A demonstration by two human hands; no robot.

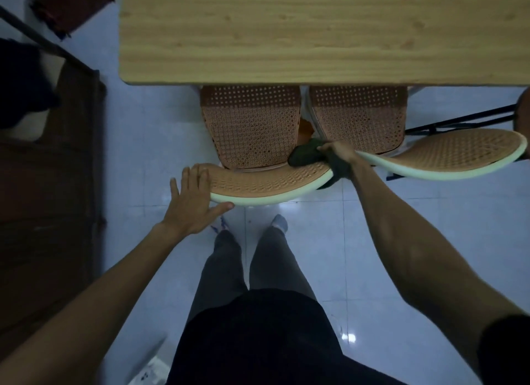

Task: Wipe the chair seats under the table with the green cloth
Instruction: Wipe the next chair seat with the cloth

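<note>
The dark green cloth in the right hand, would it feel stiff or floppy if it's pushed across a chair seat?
Probably floppy: the dark green cloth bunches into a wad under the right hand and a loose end droops past the cream-rimmed orange woven chair back. It likely drags rather than glides, since the perforated seats look textured.

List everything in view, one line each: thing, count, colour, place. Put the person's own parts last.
table: one, light wood, top centre, over the chair seats.
chairs: two, orange woven mesh with pale rims, side by side, tucked under the table; left chair, right chair.
green cloth: one, dark green, bunched between the two chair backs.
floor: pale glossy tiles throughout.
dark wooden furniture: one, brown, left edge.
dark red item: one, top left on the floor; too dim to identify.
left hand: open, resting on the left chair's backrest rim.
right hand: gripping the cloth.
legs: two, dark trousers, bottom centre.
</note>
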